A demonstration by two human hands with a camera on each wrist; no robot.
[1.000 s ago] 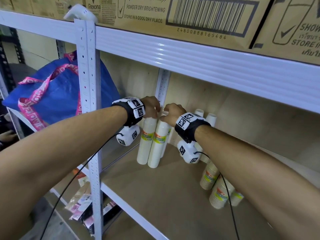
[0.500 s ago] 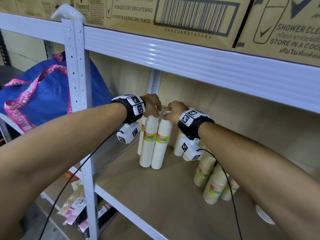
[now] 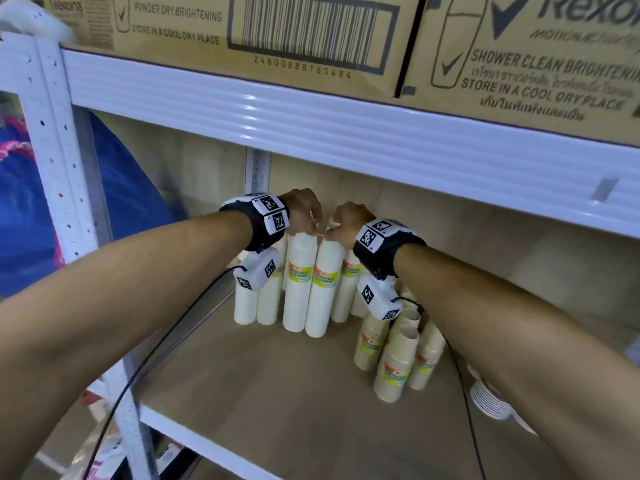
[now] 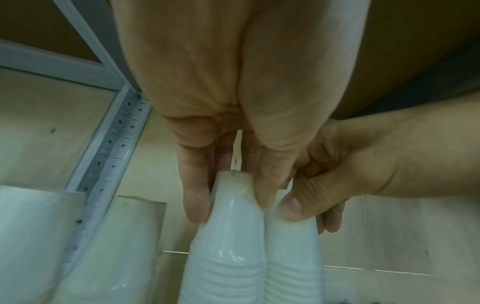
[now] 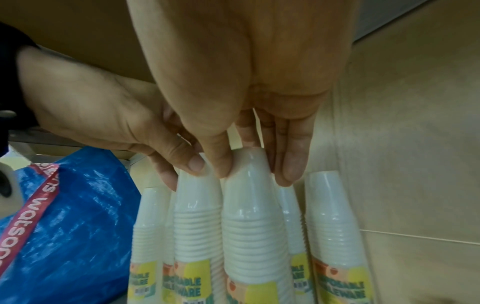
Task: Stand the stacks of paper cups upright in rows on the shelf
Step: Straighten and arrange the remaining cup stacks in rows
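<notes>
Two white paper cup stacks in clear wrap stand side by side on the wooden shelf [image 3: 270, 393]. My left hand [image 3: 306, 226] pinches the top of the left stack [image 3: 298, 285]. My right hand [image 3: 334, 230] pinches the top of the right stack [image 3: 323, 292]. In the left wrist view my left hand [image 4: 231, 197] holds its stack [image 4: 226, 257] between fingers and thumb. The right wrist view shows my right hand [image 5: 253, 170] around its stack [image 5: 249, 216]. More white stacks [image 3: 256, 306] stand upright behind, near the back wall.
Several brown cup stacks [image 3: 394, 362] stand to the right, with a pile of white plates [image 3: 488, 400] further right. A white beam [image 3: 346, 133] carrying cardboard boxes [image 3: 311, 29] runs low overhead. A blue bag [image 3: 131, 202] lies left of the shelf post [image 3: 52, 150].
Both hands keep hold of the tops of the two stacks. The stacks have gone from a slight lean to nearly upright, and my head has moved closer and to the right.
</notes>
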